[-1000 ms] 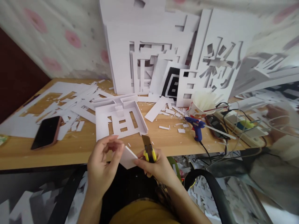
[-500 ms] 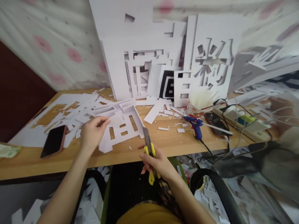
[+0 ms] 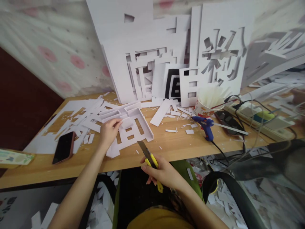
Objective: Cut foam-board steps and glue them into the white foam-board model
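In the head view, my left hand (image 3: 110, 132) is closed, thumb and fingertips pinching a small white board piece (image 3: 127, 123). That piece is over a white foam-board character shape (image 3: 122, 143), which has cut-out openings and raised strip walls along its far and right edges. Whether the piece touches the shape I cannot tell. My right hand (image 3: 164, 173) is wrapped round a yellow utility knife (image 3: 152, 161) in front of the table edge. Its long blade is out and points up and left, near the shape's front right corner.
A blue glue gun (image 3: 206, 127) lies right, by a paper cup (image 3: 203, 109) of glue sticks, a dark phone (image 3: 228, 122) and a power strip (image 3: 259, 124). Another phone (image 3: 64, 147) lies left beside white offcuts (image 3: 81, 119). Cut-out boards (image 3: 114, 35) lean behind. Chair arms (image 3: 214, 178) flank me.
The view has shifted, so the table things appear farther right. My left hand has moved slightly right with the piece. The knife has tipped from nearly upright to leaning left, its blade lower.
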The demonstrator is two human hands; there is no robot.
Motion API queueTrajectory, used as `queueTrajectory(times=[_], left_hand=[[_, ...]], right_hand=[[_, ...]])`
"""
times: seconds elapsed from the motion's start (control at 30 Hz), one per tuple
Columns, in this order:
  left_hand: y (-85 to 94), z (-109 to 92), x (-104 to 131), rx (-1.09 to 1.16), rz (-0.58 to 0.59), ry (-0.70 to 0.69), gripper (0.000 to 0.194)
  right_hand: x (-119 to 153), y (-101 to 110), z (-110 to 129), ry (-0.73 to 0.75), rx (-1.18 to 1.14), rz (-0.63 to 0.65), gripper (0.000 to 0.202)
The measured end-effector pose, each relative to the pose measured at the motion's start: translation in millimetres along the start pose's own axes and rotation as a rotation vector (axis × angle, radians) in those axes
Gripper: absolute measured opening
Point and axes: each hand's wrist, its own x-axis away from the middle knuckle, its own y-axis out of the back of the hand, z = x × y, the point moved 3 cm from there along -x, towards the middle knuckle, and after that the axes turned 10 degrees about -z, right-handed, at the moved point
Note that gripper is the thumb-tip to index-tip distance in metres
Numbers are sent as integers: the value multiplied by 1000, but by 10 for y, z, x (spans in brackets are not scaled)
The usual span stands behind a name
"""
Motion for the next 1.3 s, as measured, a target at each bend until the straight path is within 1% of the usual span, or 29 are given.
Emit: queueTrajectory(times=[0.13,0.4,0.5,0.53,0.6,0.67,0.7,0.73,0.77,0.83,0.9,0.97,1.1,1.2,1.3], left_hand=[[-57,29,-14,13,9,-15,21],[-72,60,2,36,4,-17,21],[-76,67,4,34,5,-21,20],[-77,68,4,31,6,-21,20],[-78,65,3,30,10,-21,20],[-79,62,-1,32,13,-18,19],[-79,60,-4,34,13,-15,19],[-79,60,-7,37,13,-11,19],[-80,61,-10,42,11,-5,19],[-79,64,-13,46,4,7,18],[-77,66,-13,42,-8,13,18],[-71,62,-11,36,-19,8,16],[-57,40,-9,27,-21,0,17],[-50,27,-7,25,-22,6,17],[-53,25,-1,34,-27,13,17]], right_hand=[[-13,2,-55,-37,-33,-10,38],[-62,-21,-141,-43,-76,-38,48],[-81,-30,-143,-3,-191,-66,46],[-89,-17,-121,21,-282,-71,41],[-114,37,-38,49,-587,-31,32],[-160,131,89,55,-928,32,38],[-190,190,159,62,-1041,38,40],[-221,252,227,82,-1126,16,40],[-248,303,290,83,-1277,8,38],[-280,352,385,43,-1489,6,35],[-274,341,439,-23,-1626,-5,33],[-237,306,461,-69,-1673,-53,33],[-159,259,477,-99,-1648,-137,33],[-147,270,483,-78,-1619,-156,33],[-155,304,474,-22,-1503,-202,34]])
